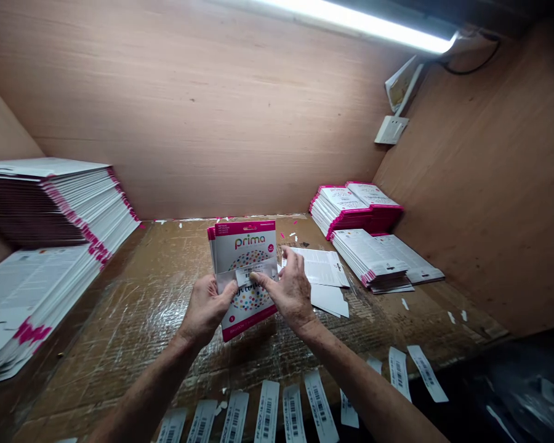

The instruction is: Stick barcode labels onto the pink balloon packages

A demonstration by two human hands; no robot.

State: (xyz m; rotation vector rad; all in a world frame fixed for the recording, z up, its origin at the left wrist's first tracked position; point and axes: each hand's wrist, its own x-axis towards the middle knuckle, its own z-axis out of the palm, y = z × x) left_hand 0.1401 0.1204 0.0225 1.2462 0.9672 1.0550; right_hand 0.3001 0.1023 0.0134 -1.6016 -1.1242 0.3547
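A small bundle of pink and white balloon packets (252, 241), printed "prima", stands tilted up between my two hands over the bench. A greyish band crosses its middle, and a white barcode label (245, 276) lies on that band. My left hand (206, 307) grips the left edge, thumb on the front and fingers partly hidden. My right hand (293, 292) holds the right side, its thumb pressed on the label and its other fingers bent by the edge. Behind my right hand lie loose flat white cards (321, 267).
Tall stacks of folded cards (87, 203) stand at the left. Packet stacks (360, 206) and a lower card pile (372, 255) sit at the right. Several barcode labels (266, 411) hang along the bench's front edge. Wooden panels (189, 123) enclose the taped cardboard surface (166, 264).
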